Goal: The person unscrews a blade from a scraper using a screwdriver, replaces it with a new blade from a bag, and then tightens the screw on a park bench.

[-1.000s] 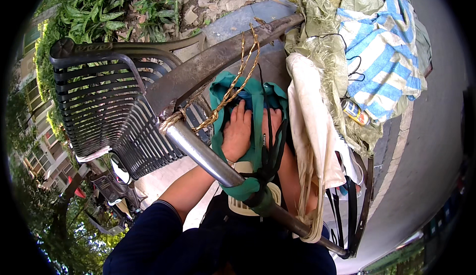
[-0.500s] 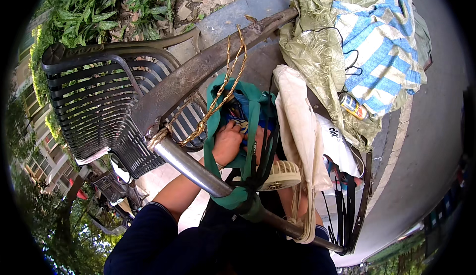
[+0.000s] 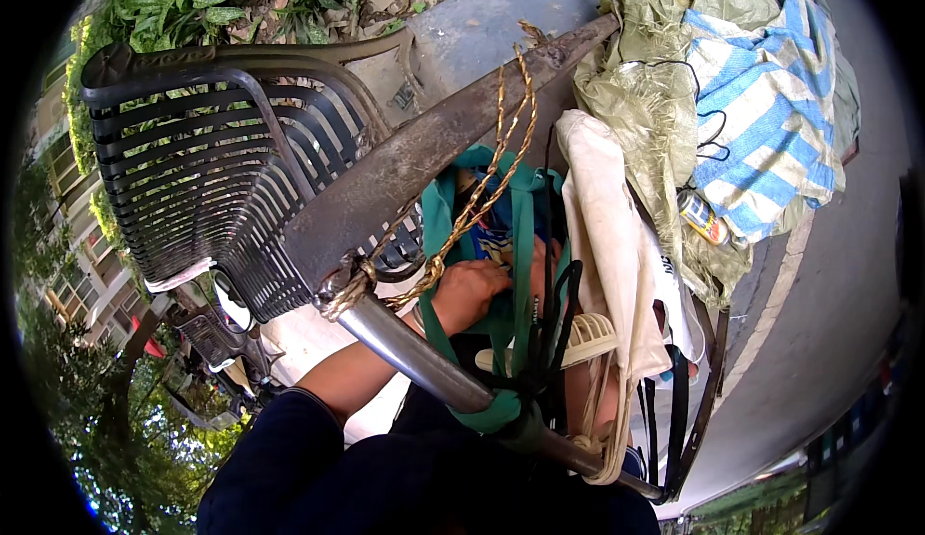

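A green cloth bag [image 3: 438,209] hangs by its straps from a metal handlebar [image 3: 414,357]. Inside it lies a blue packet [image 3: 496,236] with yellow and white print. My left hand [image 3: 469,291] reaches into the bag, its fingers curled at the packet's near edge; what they grip, if anything, is hidden. Opposite it, my right hand [image 3: 549,257] is in the bag too, partly covered by a green strap, so its grip does not show. Below the bag, a cream portable fan [image 3: 585,340] sits by black cords tied to the bar.
Gold twisted cord [image 3: 462,236] loops from the rusty metal beam [image 3: 424,159]. A cream cloth bag [image 3: 597,207] hangs to the right. Beyond are a woven sack [image 3: 631,101], a blue-and-white striped sheet [image 3: 761,120] and a can [image 3: 703,219]. A black slatted bench [image 3: 193,149] stands left.
The whole scene has shifted right and slightly down in view. My left hand's fingers have moved down and right, and more of the blue packet shows. Both hands stay inside the green bag.
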Demonstrator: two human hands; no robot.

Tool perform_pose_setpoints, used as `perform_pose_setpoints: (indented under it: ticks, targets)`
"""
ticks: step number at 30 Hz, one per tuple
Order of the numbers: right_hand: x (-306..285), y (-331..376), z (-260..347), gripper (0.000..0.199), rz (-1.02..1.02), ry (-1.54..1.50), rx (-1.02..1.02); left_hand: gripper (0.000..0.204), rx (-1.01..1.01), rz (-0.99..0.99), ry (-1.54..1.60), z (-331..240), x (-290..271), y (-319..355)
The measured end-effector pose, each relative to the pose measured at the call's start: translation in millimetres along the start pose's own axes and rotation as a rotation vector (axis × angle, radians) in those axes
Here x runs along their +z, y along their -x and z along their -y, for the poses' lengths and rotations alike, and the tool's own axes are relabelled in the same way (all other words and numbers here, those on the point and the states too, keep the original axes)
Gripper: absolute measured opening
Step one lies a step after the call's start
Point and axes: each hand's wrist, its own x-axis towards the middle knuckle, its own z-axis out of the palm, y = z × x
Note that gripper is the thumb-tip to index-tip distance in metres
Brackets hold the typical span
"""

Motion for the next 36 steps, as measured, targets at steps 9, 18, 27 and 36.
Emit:
perform_pose_setpoints:
  ticks: [9,18,27,36]
  targets:
    - [-25.4,-7.3,-27.4,0.05,-0.016,0.026,0.414,0.053,-0.265,0.031,-0.317,1.9,12.1,7.3]
    - [-44.6,-38.0,65.1,0.054,-0.505,0.368,0.16,0.055,-0.094,0.168,-0.459,-0.4,22.9,10.6]
    - [-19.1,-34.5,73.6,0.036,-0.329,0.218,-0.096,0.047,-0.184,0.123,-0.433,-5.3,32.1,7.7]
    - [-23.0,-23.3,58.7,0.032,-0.144,0.093,0.019,0.05,0.037,-0.176,-0.308,-8.9,26.8,8.9]
